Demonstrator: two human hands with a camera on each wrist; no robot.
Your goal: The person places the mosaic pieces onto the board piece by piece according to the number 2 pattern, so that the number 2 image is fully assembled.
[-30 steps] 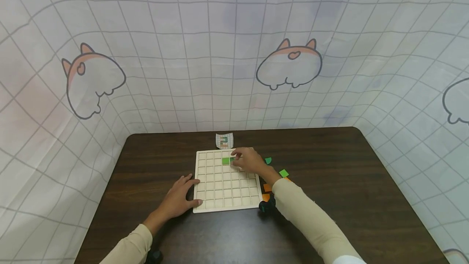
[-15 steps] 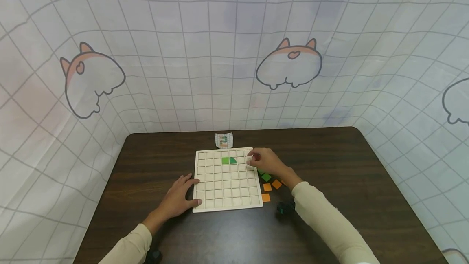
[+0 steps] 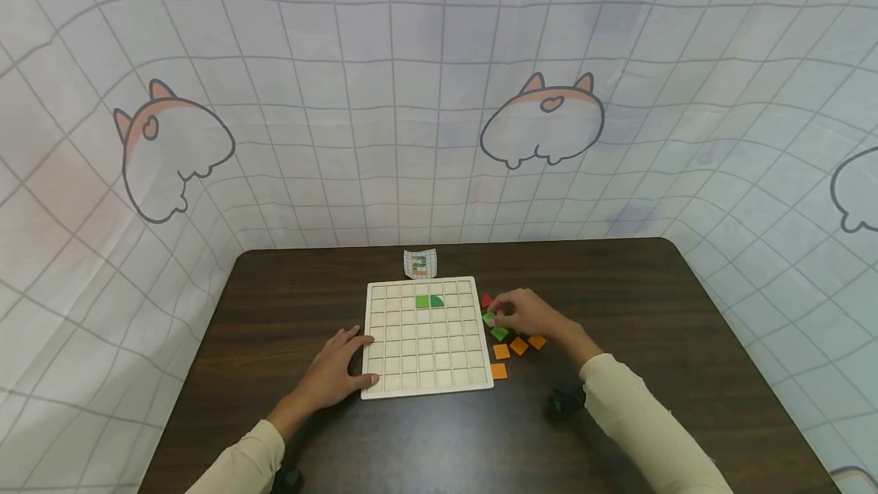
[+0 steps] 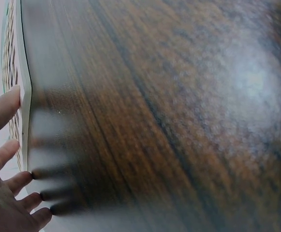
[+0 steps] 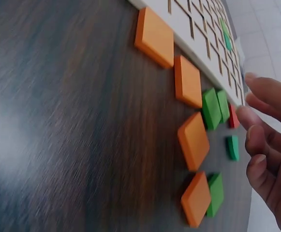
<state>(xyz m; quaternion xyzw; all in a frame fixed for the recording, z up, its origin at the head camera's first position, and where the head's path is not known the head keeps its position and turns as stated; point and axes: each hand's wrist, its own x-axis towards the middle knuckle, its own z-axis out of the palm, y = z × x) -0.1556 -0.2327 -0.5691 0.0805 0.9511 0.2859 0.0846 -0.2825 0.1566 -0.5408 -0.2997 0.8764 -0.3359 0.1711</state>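
As the left hand (image 3: pixel 332 372) stayed spread against the left edge of the cream gridded board (image 3: pixel 425 363), the right hand (image 3: pixel 527 312) shifted off it to the loose bright-green tiles (image 5: pixel 211 109), fingers bent and parted, pinching nothing visible. Green square tile (image 3: pixel 421 301) and dark-green quarter-round tile (image 3: pixel 437 301) sat in adjacent cells, so that placement looked done; orange square tiles (image 3: pixel 501 351) lay unplaced beside the board.
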